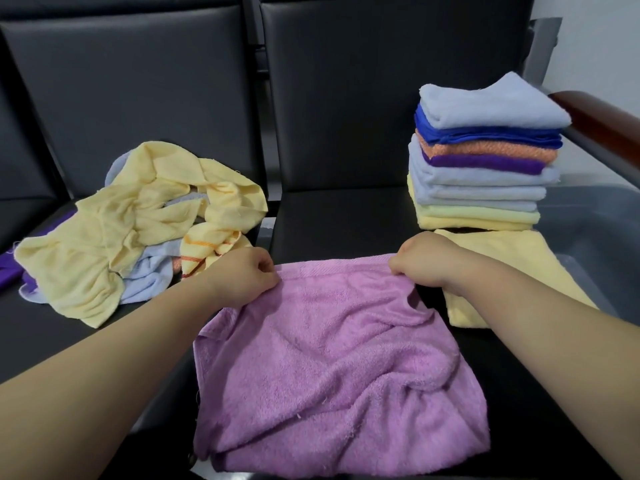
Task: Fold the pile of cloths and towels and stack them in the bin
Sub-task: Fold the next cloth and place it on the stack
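Centrally, pinched pink towel (329, 341), stack (481, 161) beside bin (592, 233)

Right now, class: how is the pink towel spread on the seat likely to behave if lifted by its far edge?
The pink towel will probably flop and sag, since it already lies in soft wrinkles. Its fuzzy looped surface suggests it won't slip easily. Being soft cloth, it likely can't break or roll.

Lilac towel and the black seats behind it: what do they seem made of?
The lilac towel looks like cotton terry: matte, fuzzy looped pile, soft creases. The black seats are probably leather or vinyl: smooth, dull sheen, panel seams; I cannot tell which.
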